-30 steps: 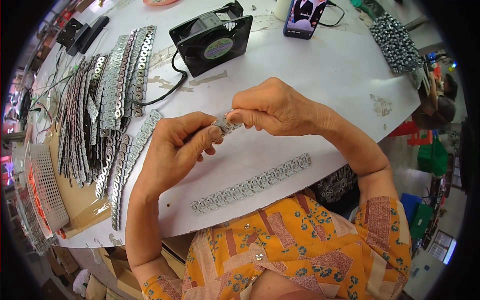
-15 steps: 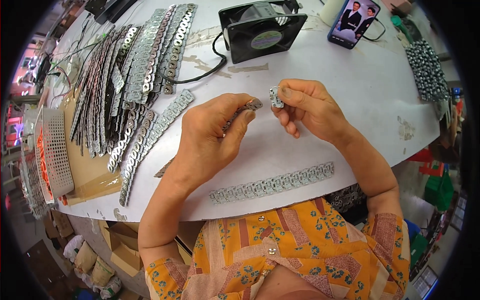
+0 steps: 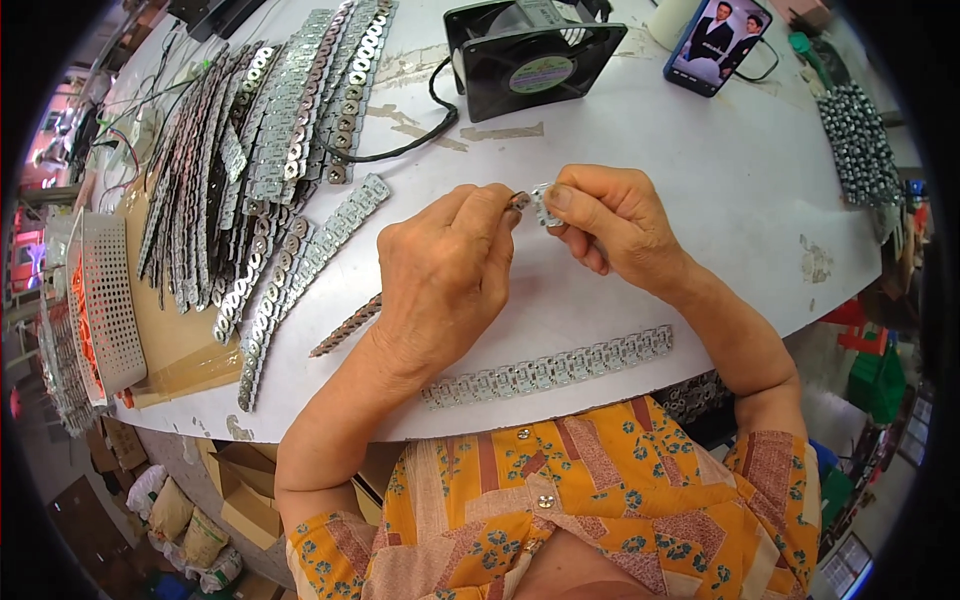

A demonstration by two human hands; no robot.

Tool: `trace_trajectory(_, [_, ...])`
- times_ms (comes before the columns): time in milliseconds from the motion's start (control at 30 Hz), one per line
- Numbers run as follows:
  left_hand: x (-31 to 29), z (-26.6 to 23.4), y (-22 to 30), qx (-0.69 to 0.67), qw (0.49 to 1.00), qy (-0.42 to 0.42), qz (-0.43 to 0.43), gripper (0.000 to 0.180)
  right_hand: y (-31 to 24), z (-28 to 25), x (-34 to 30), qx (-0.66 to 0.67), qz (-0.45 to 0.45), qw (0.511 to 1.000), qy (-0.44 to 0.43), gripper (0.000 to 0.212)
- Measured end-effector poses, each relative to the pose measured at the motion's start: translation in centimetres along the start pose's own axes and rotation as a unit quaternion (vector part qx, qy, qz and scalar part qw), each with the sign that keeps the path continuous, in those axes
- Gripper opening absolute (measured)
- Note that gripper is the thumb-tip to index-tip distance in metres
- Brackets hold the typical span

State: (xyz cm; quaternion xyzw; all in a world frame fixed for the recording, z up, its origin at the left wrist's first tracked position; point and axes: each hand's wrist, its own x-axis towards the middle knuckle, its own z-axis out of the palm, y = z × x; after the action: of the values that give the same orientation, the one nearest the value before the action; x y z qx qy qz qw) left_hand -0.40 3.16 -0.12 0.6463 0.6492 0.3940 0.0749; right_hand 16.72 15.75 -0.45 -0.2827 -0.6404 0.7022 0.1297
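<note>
My left hand is closed around a strip of small linked boards; most of it is hidden in the palm. Its tail shows left of the wrist, and a tip pokes out at the fingertips. Between the thumb and fingers of my right hand is pinched a small silvery board piece. That piece is very close to the tip at my left fingers; whether they touch I cannot tell. Below the hands, near the table edge, lies a flat silvery strip of linked boards.
A large pile of similar strips covers the table's left side, partly on cardboard. Beside it stands a white perforated basket. A black fan with its cable and a lit phone stand at the back. Dark beaded bundles lie far right.
My left hand has turned and shifted slightly right, exposing the strip's tail. The small piece in my right hand has tilted and come closer to the left fingertips.
</note>
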Motion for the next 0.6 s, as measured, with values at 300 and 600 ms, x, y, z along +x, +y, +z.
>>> trace_trajectory(300, [0.3, 0.6, -0.5, -0.017, 0.999, -0.032, 0.03, 0.026, -0.1, -1.6, 0.1, -0.029, 0.028, 0.999, 0.007, 0.034])
trace_trajectory(600, [0.6, -0.1, 0.8, -0.046, 0.99, -0.119, -0.058, 0.026, 1.5, -3.1, 1.0, -0.338, -0.244, 0.908, 0.037, 0.025])
